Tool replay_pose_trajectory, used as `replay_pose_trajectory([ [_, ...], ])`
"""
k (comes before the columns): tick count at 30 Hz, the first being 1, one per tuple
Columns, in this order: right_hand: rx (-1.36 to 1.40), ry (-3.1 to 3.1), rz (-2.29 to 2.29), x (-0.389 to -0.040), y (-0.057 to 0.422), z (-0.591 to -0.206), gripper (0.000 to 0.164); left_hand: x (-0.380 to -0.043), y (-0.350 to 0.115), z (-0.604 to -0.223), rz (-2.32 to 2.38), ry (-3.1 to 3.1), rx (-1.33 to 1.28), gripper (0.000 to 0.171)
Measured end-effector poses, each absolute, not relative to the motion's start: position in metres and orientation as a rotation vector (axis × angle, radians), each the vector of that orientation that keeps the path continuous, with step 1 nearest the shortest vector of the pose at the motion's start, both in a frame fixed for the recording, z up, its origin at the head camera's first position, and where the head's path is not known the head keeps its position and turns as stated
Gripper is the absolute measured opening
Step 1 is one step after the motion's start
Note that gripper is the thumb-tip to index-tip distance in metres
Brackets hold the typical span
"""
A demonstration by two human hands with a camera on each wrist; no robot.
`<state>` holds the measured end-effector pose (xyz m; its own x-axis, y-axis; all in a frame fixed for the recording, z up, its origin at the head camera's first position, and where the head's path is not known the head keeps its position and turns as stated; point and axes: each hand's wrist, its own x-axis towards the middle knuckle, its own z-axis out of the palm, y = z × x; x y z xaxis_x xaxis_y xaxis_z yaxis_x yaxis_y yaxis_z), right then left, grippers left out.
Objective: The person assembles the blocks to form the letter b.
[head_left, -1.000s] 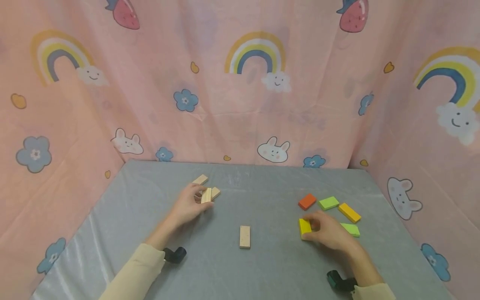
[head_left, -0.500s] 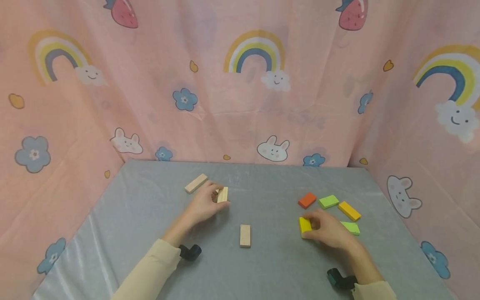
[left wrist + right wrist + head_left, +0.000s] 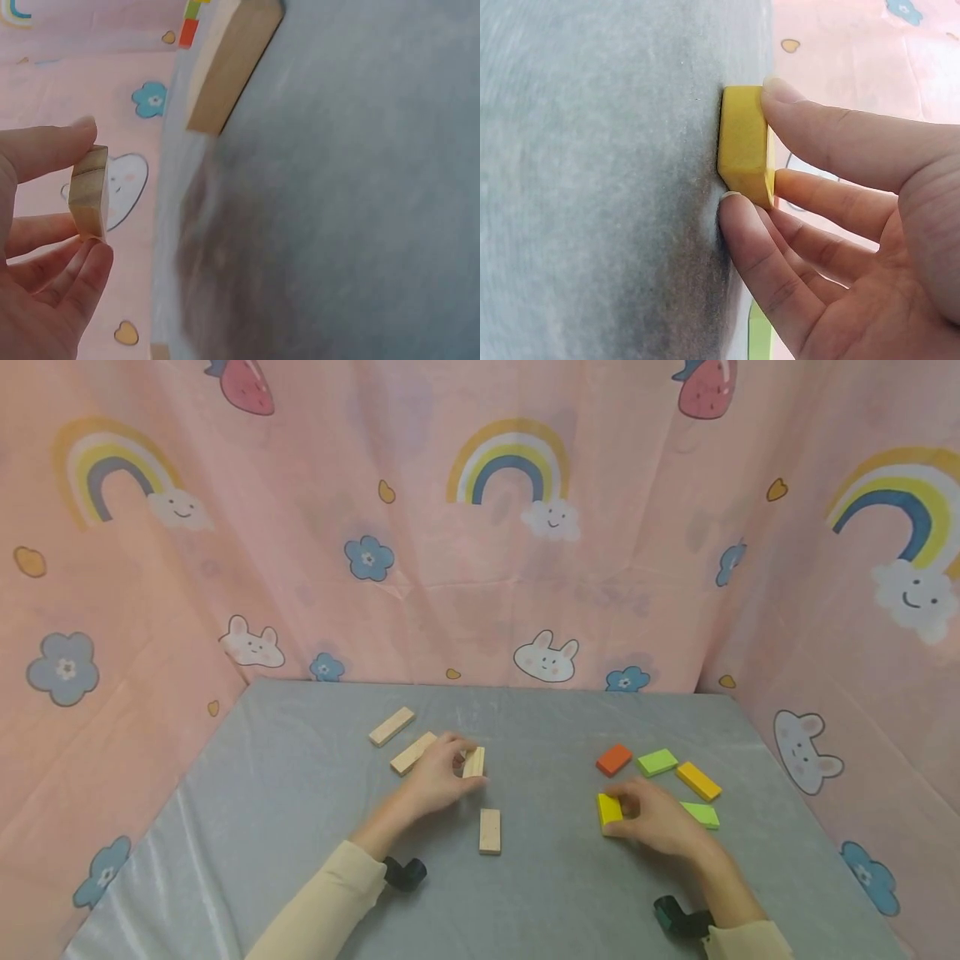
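In the head view my left hand (image 3: 441,777) pinches a plain wooden block (image 3: 474,762) between thumb and fingers, left of the middle. The left wrist view shows that block (image 3: 89,193) raised off the table. A second plain block (image 3: 490,832) lies flat a little nearer to me. On the right side, my right hand (image 3: 654,817) grips a yellow block (image 3: 610,815). Seen from the right wrist, the yellow block (image 3: 745,142) sits on the cloth with thumb and fingers at its ends.
Two plain blocks lie behind my left hand, a far one (image 3: 392,727) and a nearer one (image 3: 412,754). Around my right hand are a red block (image 3: 615,760), a green block (image 3: 657,763), an orange block (image 3: 699,782) and another green block (image 3: 701,816). Grey cloth (image 3: 555,893) covers the table.
My left hand has carried its plain block rightward, from beside the other plain blocks toward the middle, uncovering the two behind it. The right hand stays on the yellow block.
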<state>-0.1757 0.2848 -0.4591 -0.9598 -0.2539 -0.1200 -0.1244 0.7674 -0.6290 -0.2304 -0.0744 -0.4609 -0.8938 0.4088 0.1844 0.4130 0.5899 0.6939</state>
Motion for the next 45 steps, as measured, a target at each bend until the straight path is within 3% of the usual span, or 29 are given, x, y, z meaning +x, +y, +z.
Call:
replay_pose_trajectory([
  [28, -0.278, 2.771, -0.91, -0.174, 0.278, -0.457, 0.058, -0.218, -0.054, -0.484, -1.079, -2.969, -0.794, 0.062],
  [39, -0.27, 2.822, -0.773, -0.17, 0.267, -0.441, 0.057, -0.222, -0.058, -0.479, -1.126, -2.963, -0.841, 0.04],
  [45, -0.374, 2.884, -0.82, -0.165, 0.249, -0.431, 0.045, -0.223, -0.061, -0.48, -1.17, -2.95, -0.841, 0.038],
])
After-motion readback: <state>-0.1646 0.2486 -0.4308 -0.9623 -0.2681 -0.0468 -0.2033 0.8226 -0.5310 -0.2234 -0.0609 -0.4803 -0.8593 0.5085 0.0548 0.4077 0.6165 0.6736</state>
